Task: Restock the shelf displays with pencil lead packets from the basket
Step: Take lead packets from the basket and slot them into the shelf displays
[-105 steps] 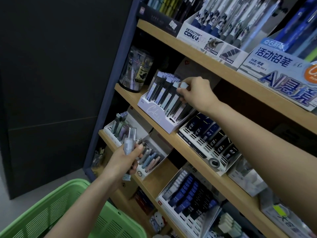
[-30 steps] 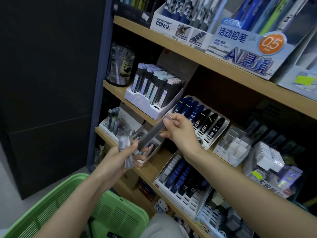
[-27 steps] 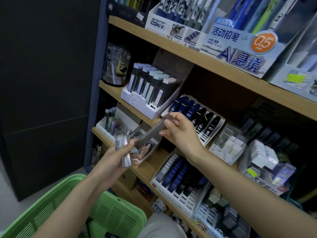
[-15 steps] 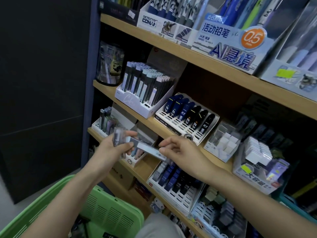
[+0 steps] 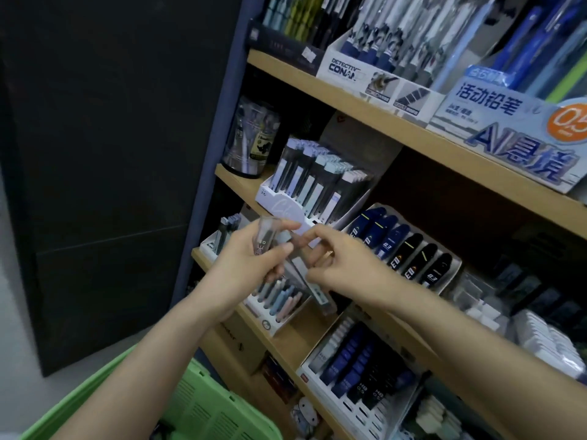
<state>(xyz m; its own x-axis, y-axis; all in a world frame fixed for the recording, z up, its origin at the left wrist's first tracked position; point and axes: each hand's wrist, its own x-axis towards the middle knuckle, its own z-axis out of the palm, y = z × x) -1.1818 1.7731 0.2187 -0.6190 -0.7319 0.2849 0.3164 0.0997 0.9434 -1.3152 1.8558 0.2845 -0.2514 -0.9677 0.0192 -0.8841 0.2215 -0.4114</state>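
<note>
Looking down at a stationery shelf here. Got a short clear lead packet (image 5: 265, 238) gripped upright in the left hand (image 5: 251, 265), with fingers curled round it and thumb across the front. Also got a longer grey packet (image 5: 310, 285) slanting down to the right from that same fist, its upper part pinched by the right hand (image 5: 340, 265), with fingertips (image 5: 313, 236) bent onto it, so grasping on both sides. Can't really tell whether the left fingers are clamping the long one too or just touching it, bit blurry there. Holding all of that in the air in front of the shelves, not in any slot, just below the white display (image 5: 282, 204) of tall lead packets on the middle shelf (image 5: 244, 185) and right over a smaller tray of pastel tubes (image 5: 279, 300) one shelf down. Beside the white display on the right, a slanted rack of dark blue and black tubes (image 5: 403, 252); on the other side, a clear round tub (image 5: 251, 138). Up top, a Detective Conan pen box (image 5: 359, 71) and next to it a box marked 0.5 (image 5: 508, 122). Lower down on the right, another rack of HB leads (image 5: 359, 373). Way down bottom left, the green basket (image 5: 219, 411), tucked under the left forearm, contents mostly out of sight.
</note>
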